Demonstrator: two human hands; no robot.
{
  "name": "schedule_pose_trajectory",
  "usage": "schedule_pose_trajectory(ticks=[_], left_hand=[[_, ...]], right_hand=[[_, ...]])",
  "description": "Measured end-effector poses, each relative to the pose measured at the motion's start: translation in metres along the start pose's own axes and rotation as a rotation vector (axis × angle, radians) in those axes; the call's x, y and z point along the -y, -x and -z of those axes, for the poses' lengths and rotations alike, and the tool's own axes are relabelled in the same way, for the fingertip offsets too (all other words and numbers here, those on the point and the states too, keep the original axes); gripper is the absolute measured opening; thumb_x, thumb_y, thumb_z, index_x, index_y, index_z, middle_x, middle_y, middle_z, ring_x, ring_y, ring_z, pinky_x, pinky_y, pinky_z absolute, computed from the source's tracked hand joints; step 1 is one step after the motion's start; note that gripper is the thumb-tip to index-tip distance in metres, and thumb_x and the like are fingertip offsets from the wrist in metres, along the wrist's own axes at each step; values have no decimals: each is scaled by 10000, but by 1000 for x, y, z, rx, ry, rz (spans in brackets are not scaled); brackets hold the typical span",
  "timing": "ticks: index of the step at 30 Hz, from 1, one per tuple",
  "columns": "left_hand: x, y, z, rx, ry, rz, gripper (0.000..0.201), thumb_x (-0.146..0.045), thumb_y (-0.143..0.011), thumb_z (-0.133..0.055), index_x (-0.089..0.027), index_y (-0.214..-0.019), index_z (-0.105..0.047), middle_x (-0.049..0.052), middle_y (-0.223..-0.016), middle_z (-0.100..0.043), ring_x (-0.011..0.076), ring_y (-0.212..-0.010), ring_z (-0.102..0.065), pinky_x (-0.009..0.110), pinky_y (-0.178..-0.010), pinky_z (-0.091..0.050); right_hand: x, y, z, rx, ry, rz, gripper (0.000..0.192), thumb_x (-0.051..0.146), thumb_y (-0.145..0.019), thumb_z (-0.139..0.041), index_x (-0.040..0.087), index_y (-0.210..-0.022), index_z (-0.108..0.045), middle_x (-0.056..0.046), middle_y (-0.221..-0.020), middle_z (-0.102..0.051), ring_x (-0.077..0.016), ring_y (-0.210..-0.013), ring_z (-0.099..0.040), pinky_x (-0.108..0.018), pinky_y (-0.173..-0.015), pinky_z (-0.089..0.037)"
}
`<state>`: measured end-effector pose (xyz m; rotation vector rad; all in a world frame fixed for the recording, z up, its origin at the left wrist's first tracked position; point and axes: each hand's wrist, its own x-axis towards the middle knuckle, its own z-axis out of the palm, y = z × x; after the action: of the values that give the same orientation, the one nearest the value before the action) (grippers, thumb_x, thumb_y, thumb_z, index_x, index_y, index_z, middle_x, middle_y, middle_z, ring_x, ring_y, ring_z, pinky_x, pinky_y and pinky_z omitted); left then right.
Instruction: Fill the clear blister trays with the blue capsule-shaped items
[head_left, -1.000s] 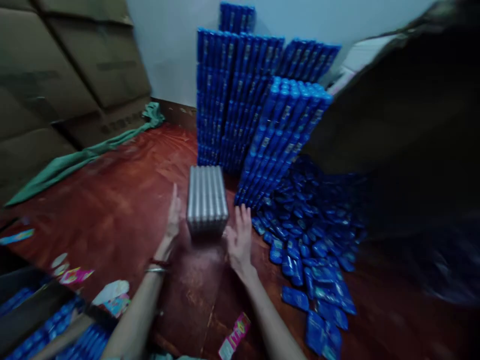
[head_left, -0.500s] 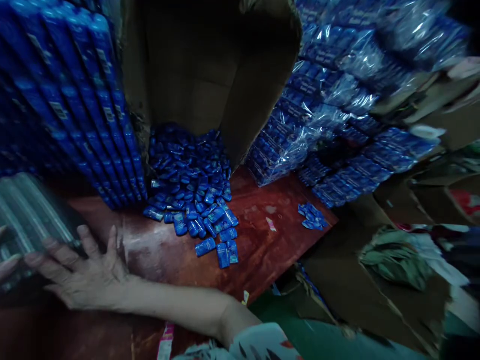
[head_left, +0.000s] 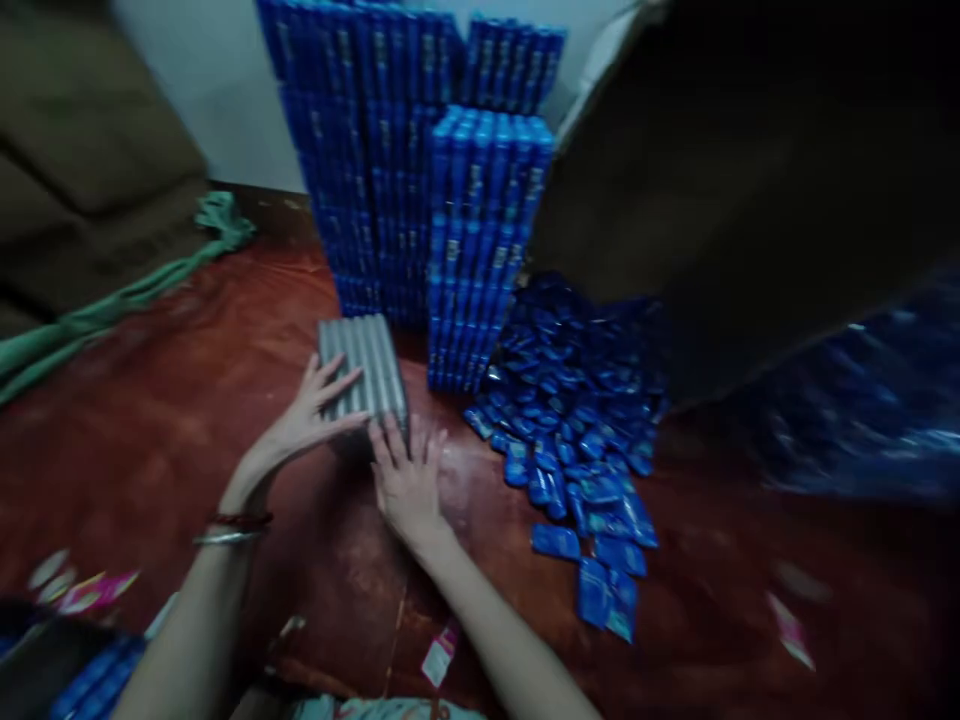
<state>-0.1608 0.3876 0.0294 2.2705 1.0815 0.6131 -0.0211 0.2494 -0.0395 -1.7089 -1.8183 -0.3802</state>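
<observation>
My left hand now lies flat and spread on top of the silver block. A second ago it stood beside it. My right hand is spread too, fingers touching the near end, where before it was at the side. So I am pressing the block, not gripping it. Loose blue packets lie just right of my right hand.
</observation>
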Motion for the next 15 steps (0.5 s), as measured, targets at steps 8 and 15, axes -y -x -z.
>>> schedule_pose_trajectory(ticks=[8, 15], left_hand=[[-9, 6, 7, 98, 22, 62, 738, -641, -726, -592, -332, -1371, -409, -11, -1549, -132, 302, -1419, 104, 552, -1139, -41], [-4, 5, 6, 122, 33, 35, 737, -634, -757, -566, -288, -1384, -391, 20, -1553, -112, 273, -1419, 117, 536, -1148, -64]], right_hand=[[-2, 16, 6, -180, -150, 61, 490, 57, -837, -404, 210, -1291, -511, -93, -1123, -613, -223, -1198, -455, -579, -1105, -180], [-7, 40, 58, 201, -837, -5, 339, 29, -798, -391, 202, -958, -635, -33, -863, -636, -141, -826, -597, -258, -740, -500]])
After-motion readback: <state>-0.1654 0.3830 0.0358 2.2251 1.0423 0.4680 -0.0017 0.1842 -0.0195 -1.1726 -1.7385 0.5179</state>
